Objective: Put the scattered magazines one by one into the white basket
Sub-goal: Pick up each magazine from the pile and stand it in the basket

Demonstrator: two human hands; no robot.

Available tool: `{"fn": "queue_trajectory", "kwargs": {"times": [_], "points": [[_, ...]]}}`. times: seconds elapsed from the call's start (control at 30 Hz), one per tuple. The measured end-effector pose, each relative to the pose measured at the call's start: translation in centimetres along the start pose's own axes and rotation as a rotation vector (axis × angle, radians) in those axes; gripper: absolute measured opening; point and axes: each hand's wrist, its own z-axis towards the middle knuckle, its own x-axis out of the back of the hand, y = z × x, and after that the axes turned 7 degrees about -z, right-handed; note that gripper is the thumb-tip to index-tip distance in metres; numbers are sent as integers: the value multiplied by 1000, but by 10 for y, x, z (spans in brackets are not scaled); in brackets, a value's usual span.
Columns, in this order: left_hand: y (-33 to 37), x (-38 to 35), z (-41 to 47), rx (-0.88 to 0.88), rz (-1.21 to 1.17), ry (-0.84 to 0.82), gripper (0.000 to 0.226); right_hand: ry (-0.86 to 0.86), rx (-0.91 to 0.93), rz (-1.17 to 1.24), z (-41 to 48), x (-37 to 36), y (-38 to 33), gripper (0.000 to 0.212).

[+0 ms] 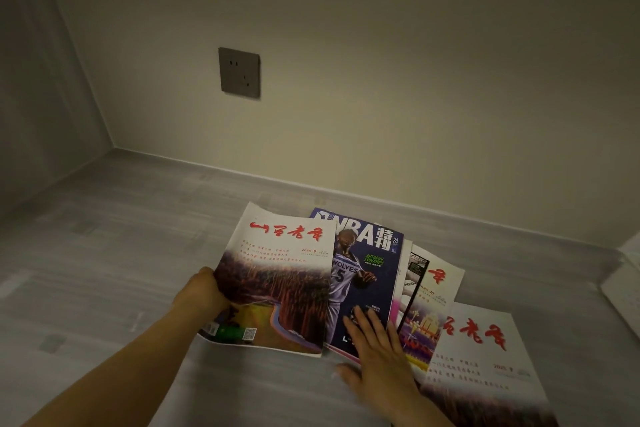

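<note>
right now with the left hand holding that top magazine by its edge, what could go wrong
1. The left hand grips the forest-cover magazine by one side edge only, so the thin pages may sag, fold or slip out.
2. That magazine overlaps the NBA magazine. Pulling it away could drag the NBA magazine askew, though the right hand lying flat on its cover should help hold it.
</note>
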Motion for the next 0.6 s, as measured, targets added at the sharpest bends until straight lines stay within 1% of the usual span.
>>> {"fn": "queue_trajectory", "kwargs": {"times": [0.03, 0.1, 0.17, 0.2, 0.3, 0.37, 0.4, 0.43, 0.47, 0.53, 0.6], "points": [[2, 3, -2, -21, 31, -7, 53, 16, -7, 11, 1, -1, 0, 71], [2, 7, -4, -67, 5, -5, 56, 82, 36, 37, 4, -10, 4, 73], [-1, 11, -8, -121, -82, 57, 51, -38, 86, 101, 5, -20, 6, 72], [-3, 12, -10, -149, -135, 109, 45, -64, 89, 112, 6, -20, 7, 71], [-6, 18, -24, -267, -404, 255, 24, -53, 74, 154, 6, -21, 7, 70], [-7, 24, -37, -339, -623, 303, 17, -47, 38, 214, 5, -20, 5, 66], [-6, 28, -43, -364, -722, 310, 18, -49, 3, 291, 6, -16, 5, 63], [-4, 31, -49, -383, -812, 298, 20, -70, -59, 471, 7, -8, 5, 58], [-1, 33, -56, -398, -892, 270, 21, -83, -142, 711, 7, 4, 5, 51], [8, 36, -67, -423, -1002, 206, 22, -53, -224, 1101, 5, 27, 9, 41], [21, 35, -77, -455, -1067, 154, 22, -12, -300, 1312, 4, 44, 14, 39]]}}
